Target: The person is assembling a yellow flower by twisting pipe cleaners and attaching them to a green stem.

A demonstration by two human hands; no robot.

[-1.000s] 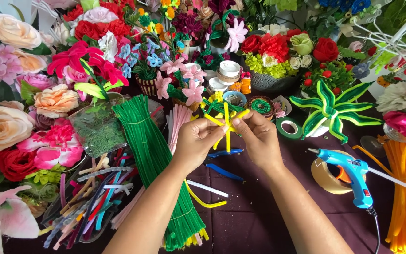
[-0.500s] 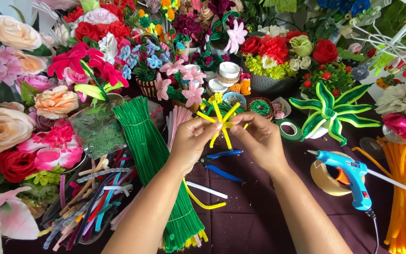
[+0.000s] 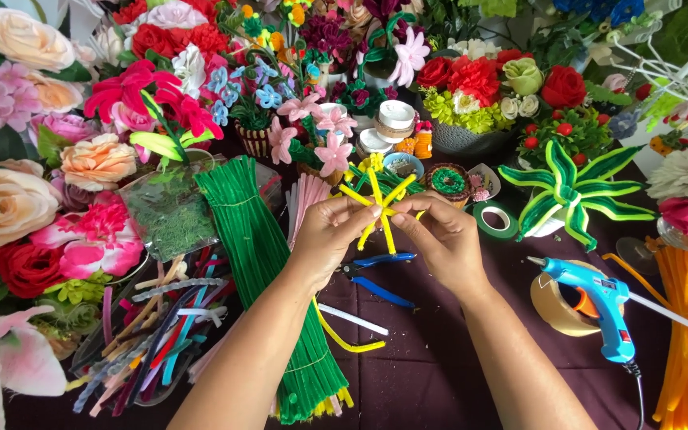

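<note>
Above the dark tabletop (image 3: 439, 374), the left hand (image 3: 332, 235) and right hand (image 3: 439, 239) each held a pinching grip on crossed yellow pipe cleaners (image 3: 380, 203), apparently mid-twist; tightening the crossing seemed due next.

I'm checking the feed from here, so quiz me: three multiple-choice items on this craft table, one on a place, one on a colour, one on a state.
1. Where does the blue glue gun lie?
A. Beside the right hand, toward the table's right side
B. On the green pipe-cleaner bundle
C. In the left hand

2. What colour are the pipe cleaners pinched between both hands?
A. Green
B. Yellow
C. Pink

3. How are those pipe cleaners held?
A. Lying loose on the cloth
B. Gripped in one hand only
C. Lifted off the table, strands fanning out from the fingertips

Answers: 1 A, the gun rests against a tape roll, apart from both hands. 2 B, the strands are bright yellow. 3 C, both hands pinch the crossing point above the blue-handled pliers.
</note>
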